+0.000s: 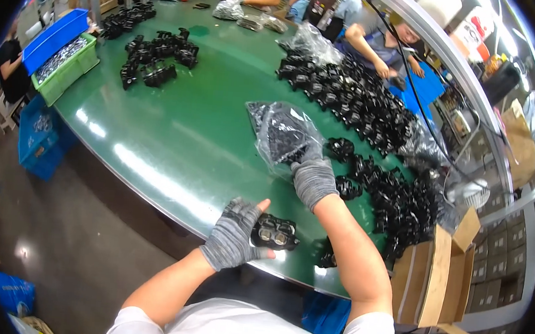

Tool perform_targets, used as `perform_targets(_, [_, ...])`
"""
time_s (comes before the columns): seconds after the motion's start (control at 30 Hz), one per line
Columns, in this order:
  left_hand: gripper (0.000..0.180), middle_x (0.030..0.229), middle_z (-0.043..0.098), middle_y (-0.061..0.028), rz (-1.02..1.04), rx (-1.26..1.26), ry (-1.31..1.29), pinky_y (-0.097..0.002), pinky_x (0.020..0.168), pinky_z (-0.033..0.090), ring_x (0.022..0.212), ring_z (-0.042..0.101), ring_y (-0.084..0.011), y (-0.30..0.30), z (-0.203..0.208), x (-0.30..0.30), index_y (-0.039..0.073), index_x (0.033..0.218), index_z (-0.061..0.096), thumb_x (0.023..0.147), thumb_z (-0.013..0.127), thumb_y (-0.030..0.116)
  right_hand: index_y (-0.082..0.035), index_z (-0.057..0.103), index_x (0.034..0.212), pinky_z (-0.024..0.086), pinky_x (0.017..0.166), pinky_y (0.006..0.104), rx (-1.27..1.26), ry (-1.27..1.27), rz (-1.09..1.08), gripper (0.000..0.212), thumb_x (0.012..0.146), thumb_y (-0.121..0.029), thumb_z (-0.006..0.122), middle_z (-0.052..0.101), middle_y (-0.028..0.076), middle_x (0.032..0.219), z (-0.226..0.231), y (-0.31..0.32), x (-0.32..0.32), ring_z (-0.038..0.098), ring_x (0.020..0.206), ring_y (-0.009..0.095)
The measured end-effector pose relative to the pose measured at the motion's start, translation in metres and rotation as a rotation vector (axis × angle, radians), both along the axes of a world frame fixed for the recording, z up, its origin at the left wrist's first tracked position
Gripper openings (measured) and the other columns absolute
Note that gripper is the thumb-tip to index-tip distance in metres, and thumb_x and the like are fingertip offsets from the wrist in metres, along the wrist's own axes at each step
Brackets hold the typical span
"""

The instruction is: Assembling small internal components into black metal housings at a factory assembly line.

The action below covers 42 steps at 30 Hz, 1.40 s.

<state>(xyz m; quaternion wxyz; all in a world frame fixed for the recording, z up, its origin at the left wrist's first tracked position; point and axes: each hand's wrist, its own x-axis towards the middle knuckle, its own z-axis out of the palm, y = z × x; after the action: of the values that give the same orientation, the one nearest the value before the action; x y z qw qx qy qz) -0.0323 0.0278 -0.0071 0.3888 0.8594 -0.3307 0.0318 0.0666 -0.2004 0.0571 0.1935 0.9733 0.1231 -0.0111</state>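
My left hand (231,233), in a grey knit glove with bare thumb and index fingertips, is open beside a black twin-section moulded part (274,231) with two metallic round insets. Thumb and index finger spread around the left side of that part, which lies near the table's front edge. Farther forward, my right hand (314,178), gloved alike, reaches into a clear plastic bag (281,133) of small black pieces. Plastic covers its fingertips, so their grip is hidden.
Rows of similar black parts (348,101) fill the right side of the green table (196,120); another cluster (158,55) sits far left. A green crate (67,73) of small metal pieces stands at the left edge. An open cardboard box (431,277) is at right. Co-workers sit across.
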Motion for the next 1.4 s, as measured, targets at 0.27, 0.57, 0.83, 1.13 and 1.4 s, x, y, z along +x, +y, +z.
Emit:
perform_targets(0.27, [0.120, 0.127, 0.061, -0.0228, -0.034, 0.039, -0.027, -0.0556, 0.120, 0.027, 0.124, 0.052, -0.0438, -0.003, 0.000, 0.005, 0.003, 0.153, 0.038, 0.062, 0.085, 0.065, -0.014, 0.074, 0.108, 0.046, 0.092, 0.0490, -0.144, -0.025, 0.023, 0.027, 0.091, -0.024, 0.056, 0.071, 0.016, 0.112, -0.012, 0.005, 0.009, 0.063, 0.113, 0.034])
perform_targets(0.57, [0.120, 0.132, 0.055, -0.0240, -0.088, 0.099, 0.016, -0.0560, 0.123, 0.021, 0.131, 0.049, -0.0391, -0.003, -0.001, 0.004, 0.001, 0.157, 0.029, 0.069, 0.081, 0.064, -0.008, 0.068, 0.102, 0.049, 0.089, 0.0442, 0.464, -0.276, 0.144, 0.023, 0.080, -0.013, 0.070, 0.068, 0.013, 0.099, 0.028, 0.014, -0.049, 0.065, 0.101, 0.030])
perform_targets(0.83, [0.122, 0.132, 0.055, -0.0230, -0.085, 0.145, -0.030, -0.0560, 0.124, 0.020, 0.129, 0.051, -0.0366, -0.004, -0.001, 0.001, 0.000, 0.159, 0.023, 0.070, 0.082, 0.060, -0.002, 0.065, 0.107, 0.055, 0.079, 0.0365, 1.097, 0.128, -0.182, 0.024, 0.084, -0.006, 0.070, 0.068, 0.012, 0.093, 0.003, 0.025, -0.099, 0.065, 0.084, 0.024])
perform_targets(1.13, [0.119, 0.132, 0.055, -0.0216, 0.006, 0.119, -0.010, -0.0552, 0.124, 0.020, 0.129, 0.050, -0.0363, -0.002, 0.006, 0.009, 0.000, 0.159, 0.024, 0.072, 0.083, 0.055, 0.001, 0.064, 0.116, 0.053, 0.090, 0.0327, 1.724, 0.116, -0.354, 0.025, 0.092, -0.004, 0.066, 0.069, 0.010, 0.106, -0.026, 0.029, -0.101, 0.065, 0.098, 0.017])
perform_targets(1.4, [0.111, 0.134, 0.055, -0.0246, 0.087, 0.180, -0.172, -0.0567, 0.123, 0.019, 0.133, 0.047, -0.0398, -0.004, -0.014, 0.000, 0.000, 0.156, 0.033, 0.075, 0.078, 0.061, 0.000, 0.065, 0.127, 0.051, 0.095, 0.0311, 1.790, 0.013, -0.485, 0.033, 0.094, -0.005, 0.064, 0.070, 0.012, 0.113, -0.027, 0.027, -0.115, 0.065, 0.102, 0.019])
